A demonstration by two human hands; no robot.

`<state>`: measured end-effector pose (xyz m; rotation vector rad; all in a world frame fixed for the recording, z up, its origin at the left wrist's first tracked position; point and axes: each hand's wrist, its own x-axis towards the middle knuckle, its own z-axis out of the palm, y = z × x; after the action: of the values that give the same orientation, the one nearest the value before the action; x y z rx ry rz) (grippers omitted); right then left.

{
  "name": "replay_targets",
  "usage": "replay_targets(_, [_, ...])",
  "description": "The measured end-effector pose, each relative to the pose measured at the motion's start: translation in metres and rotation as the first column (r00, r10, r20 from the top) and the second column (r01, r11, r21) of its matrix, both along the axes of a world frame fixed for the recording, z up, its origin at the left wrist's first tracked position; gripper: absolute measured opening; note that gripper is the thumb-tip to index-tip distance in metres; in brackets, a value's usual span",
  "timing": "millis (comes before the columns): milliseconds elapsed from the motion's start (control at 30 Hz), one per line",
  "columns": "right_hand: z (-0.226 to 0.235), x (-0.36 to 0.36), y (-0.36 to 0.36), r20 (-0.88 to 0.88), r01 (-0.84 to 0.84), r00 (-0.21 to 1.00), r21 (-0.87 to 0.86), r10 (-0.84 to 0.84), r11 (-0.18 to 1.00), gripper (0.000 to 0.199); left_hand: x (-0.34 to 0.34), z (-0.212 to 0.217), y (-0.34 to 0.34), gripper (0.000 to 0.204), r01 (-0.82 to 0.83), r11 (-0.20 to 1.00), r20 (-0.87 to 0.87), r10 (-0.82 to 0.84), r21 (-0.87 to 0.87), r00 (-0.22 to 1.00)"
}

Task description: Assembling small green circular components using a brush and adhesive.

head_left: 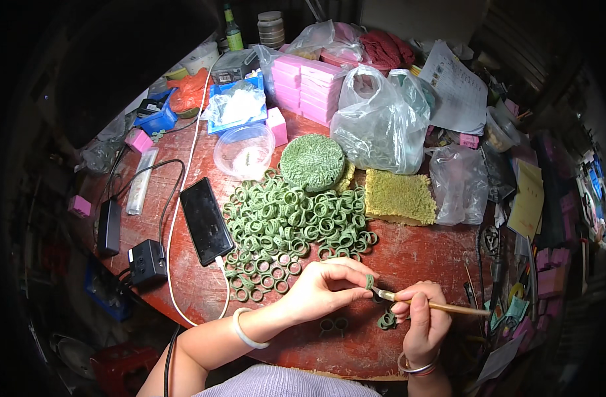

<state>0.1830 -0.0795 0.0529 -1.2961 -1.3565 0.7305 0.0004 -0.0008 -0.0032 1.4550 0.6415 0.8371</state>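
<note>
My left hand [326,286], a white bangle on its wrist, pinches a small green ring [369,282] between thumb and fingertips. My right hand [424,311] grips a slim wooden-handled brush [448,308] with a metal collar. The brush tip meets or nearly meets the ring; which of the two I cannot tell. Under the right hand lie a few more green rings [386,321], partly covered by the fingers. Two rings [334,324] sit near the table's front edge. Beyond my left hand spreads a large heap of similar green rings [283,225].
A phone [207,220] with a white cable lies left of the heap. Behind it are a round green textured pad [312,162], a yellow sponge-like pad [401,197], a clear tub [244,149], pink blocks [306,86] and plastic bags [382,122]. Black adapters [147,262] sit at left.
</note>
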Motion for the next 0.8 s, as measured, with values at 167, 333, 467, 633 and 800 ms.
replay_targets(167, [-0.0023,0.0080,-0.0003,-0.191,0.009,0.981,-0.078,-0.024,0.997,0.028,0.0009,0.0000,-0.0011,0.012,0.006,0.998,0.064,-0.002,-0.061,0.998])
replay_targets(333, [-0.0024,0.0041,-0.0006,-0.029,0.013,0.999,-0.010,-0.013,1.000,0.023,0.0020,0.0001,-0.0004,0.011,0.004,0.997,0.083,0.002,-0.077,0.997])
replay_targets(467, [-0.0023,0.0061,-0.0011,-0.021,-0.030,0.999,0.020,0.031,0.999,0.021,0.0006,0.0004,-0.0006,0.012,0.007,0.997,0.078,-0.001,-0.082,0.997])
replay_targets(633, [-0.0035,0.0051,-0.0003,0.041,-0.043,0.998,0.041,0.041,0.998,0.021,0.0007,0.0017,0.0006,0.013,0.013,0.998,0.055,-0.010,-0.063,0.998])
replay_targets(800, [-0.0029,0.0088,-0.0003,-0.135,-0.038,0.990,-0.006,0.037,0.999,0.022,0.0001,-0.0005,0.0001,0.014,0.003,0.999,0.071,0.001,-0.053,0.997])
